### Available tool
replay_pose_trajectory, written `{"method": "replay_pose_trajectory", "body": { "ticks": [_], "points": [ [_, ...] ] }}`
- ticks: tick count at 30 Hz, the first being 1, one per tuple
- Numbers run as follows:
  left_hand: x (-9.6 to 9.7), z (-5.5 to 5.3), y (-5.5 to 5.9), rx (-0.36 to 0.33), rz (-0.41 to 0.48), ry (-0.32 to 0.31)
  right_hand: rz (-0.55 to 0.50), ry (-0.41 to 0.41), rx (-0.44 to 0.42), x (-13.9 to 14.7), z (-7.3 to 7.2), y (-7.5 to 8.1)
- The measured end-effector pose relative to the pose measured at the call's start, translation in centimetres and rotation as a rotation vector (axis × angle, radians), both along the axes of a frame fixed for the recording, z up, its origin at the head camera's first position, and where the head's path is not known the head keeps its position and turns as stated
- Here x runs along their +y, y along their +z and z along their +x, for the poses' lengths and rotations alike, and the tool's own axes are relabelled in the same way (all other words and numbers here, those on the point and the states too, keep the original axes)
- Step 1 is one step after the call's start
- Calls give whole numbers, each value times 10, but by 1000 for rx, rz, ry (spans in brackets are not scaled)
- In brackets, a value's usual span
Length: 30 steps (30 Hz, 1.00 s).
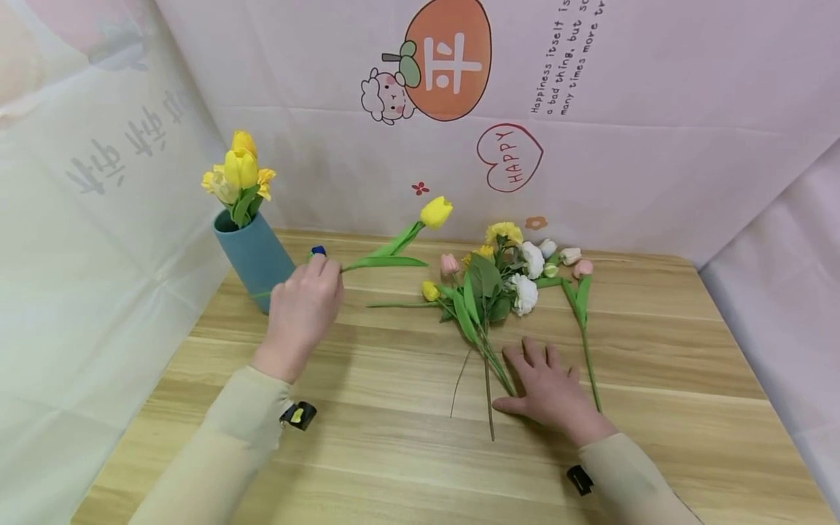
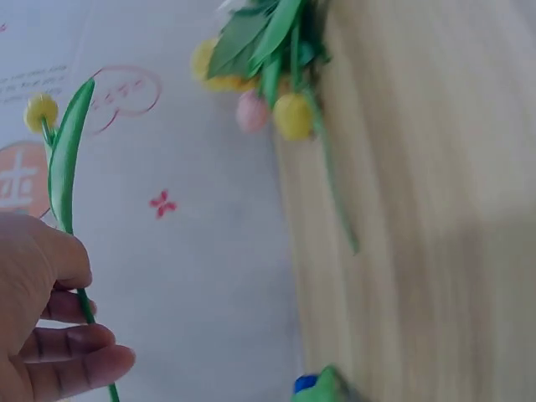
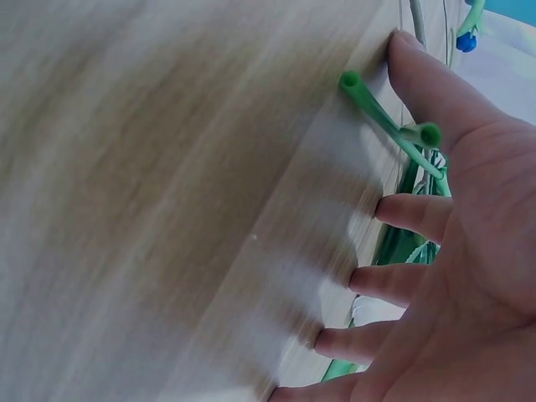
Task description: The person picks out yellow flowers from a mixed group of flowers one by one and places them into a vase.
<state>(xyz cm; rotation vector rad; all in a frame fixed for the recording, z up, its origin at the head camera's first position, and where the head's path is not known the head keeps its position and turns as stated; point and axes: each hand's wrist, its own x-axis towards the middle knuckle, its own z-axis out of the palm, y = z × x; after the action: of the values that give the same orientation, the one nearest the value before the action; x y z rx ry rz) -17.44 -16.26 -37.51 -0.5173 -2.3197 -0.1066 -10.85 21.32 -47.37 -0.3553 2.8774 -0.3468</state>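
Note:
My left hand [image 1: 303, 302] pinches the green stem of a yellow tulip [image 1: 436, 212] between thumb and fingers, above the table. The bloom points right and the stem end reaches left across the blue vase [image 1: 257, 255]. In the left wrist view the tulip's long leaf [image 2: 70, 159] rises above the thumb. My right hand [image 1: 547, 390] rests on the table with fingers spread and fingertips on the wood, beside the stems of a flower pile. Two cut green stem ends [image 3: 352, 80] stick out near its thumb in the right wrist view.
The vase holds several yellow flowers [image 1: 240, 169]. Loose on the table lie yellow carnations [image 1: 504, 233], white flowers [image 1: 525, 294], a yellow tulip bud [image 1: 430, 291] and a pink tulip [image 1: 582, 269]. A small blue and green object [image 2: 322, 387] sits near the vase. Printed cloth [image 1: 656, 160] hangs behind.

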Motion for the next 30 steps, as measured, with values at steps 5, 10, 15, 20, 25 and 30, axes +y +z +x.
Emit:
{"method": "replay_pose_trajectory", "body": {
  "ticks": [5,10,15,20,25,30],
  "points": [
    [-12,-7,18,84,17,-19,1,-1,-1,0,1,0],
    [-22,-16,33,130,26,-41,4,-2,-1,-1,1,1],
    [-29,-24,48,163,51,-55,5,-6,-8,0,2,2],
    [-33,-33,60,187,94,-60,3,-8,-4,-1,2,2],
    [-40,-39,69,183,197,-62,4,-3,-2,-1,3,3],
    [-49,-41,72,142,341,-38,5,-3,-3,-1,2,2]
  ]
}}
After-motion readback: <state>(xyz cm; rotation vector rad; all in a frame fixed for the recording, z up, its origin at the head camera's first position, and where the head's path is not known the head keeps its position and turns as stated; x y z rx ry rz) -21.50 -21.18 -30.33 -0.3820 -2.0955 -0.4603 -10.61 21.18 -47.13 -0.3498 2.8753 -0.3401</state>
